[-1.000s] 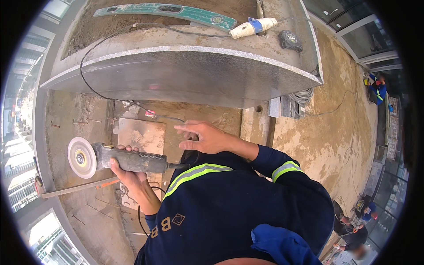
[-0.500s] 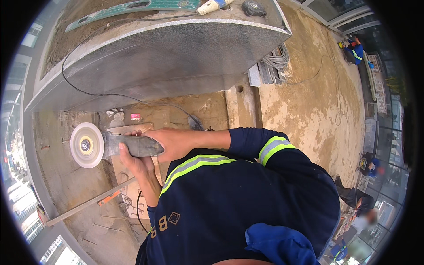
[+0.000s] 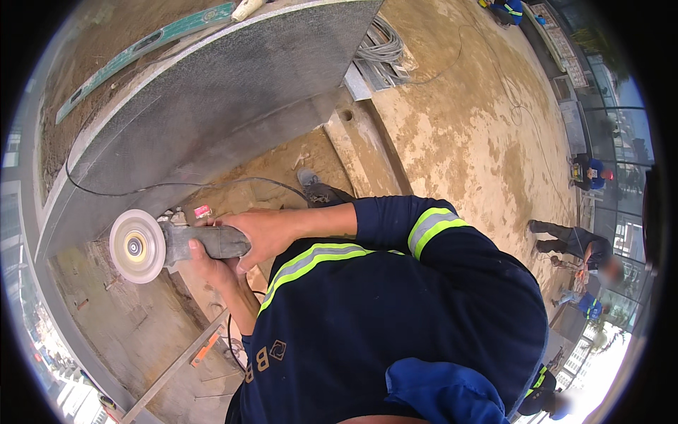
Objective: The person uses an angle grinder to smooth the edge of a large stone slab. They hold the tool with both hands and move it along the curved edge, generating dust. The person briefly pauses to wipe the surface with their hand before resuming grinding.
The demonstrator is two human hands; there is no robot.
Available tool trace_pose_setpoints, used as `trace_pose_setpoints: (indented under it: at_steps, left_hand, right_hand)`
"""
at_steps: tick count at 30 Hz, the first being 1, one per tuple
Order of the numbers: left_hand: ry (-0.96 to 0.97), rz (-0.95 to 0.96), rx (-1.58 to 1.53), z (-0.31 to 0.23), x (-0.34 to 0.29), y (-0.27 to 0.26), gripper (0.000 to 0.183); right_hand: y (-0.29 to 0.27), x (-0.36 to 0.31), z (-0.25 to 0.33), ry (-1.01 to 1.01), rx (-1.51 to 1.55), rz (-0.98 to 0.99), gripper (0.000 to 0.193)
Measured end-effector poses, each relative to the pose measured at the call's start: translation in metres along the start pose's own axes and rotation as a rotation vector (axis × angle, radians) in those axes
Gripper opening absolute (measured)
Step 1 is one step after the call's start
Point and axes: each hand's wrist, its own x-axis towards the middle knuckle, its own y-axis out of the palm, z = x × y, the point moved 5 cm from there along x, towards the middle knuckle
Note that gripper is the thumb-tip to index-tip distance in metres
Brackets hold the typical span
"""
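Angle grinder [image 3: 220, 241] is positioned above the floor, past the lower edge of the grey stone panel [image 3: 233, 99] and toward that panel's left end. Its long axis runs roughly across the view, with the cutting disc [image 3: 137, 246] to the left and the disc's flat face visible. Left hand [image 3: 217, 272] supports the body from below: the thumb lies across the casing and the other fingers are mostly hidden beneath it. Right hand [image 3: 265, 237] is wrapped around the rear end, fingers closed over the far side, thumb on the near side.

Black cable [image 3: 212, 184] loops across the panel face and passes out of sight at the right forearm. Green spirit level [image 3: 145, 60] lies behind the panel's upper edge, near a cream connector [image 3: 247, 8]. Coiled cable [image 3: 381, 48] rests on a stack of strips beside the panel's right end. Red packet [image 3: 203, 211] lies on the floor near the panel's lower edge. Straight bar [image 3: 175, 366] slants below the left hand.
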Motion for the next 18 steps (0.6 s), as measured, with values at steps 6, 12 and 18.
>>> trace_pose_setpoints:
  at_steps: [6, 12, 18]
  left_hand:
    - [0.046, 0.057, 0.058, 0.002, 0.008, 0.013, 0.053]
    - [0.063, 0.054, 0.058, 0.024, 0.007, 0.054, 0.046]
    - [0.101, 0.003, 0.059, 0.062, 0.021, 0.096, 0.048]
  right_hand:
    - [-0.021, -0.016, 0.023, 0.158, 0.039, 0.040, 0.077]
    - [-0.047, -0.030, -0.010, 0.005, 0.077, -0.078, 0.069]
    - [-0.103, -0.042, -0.013, 0.118, 0.026, 0.017, 0.070]
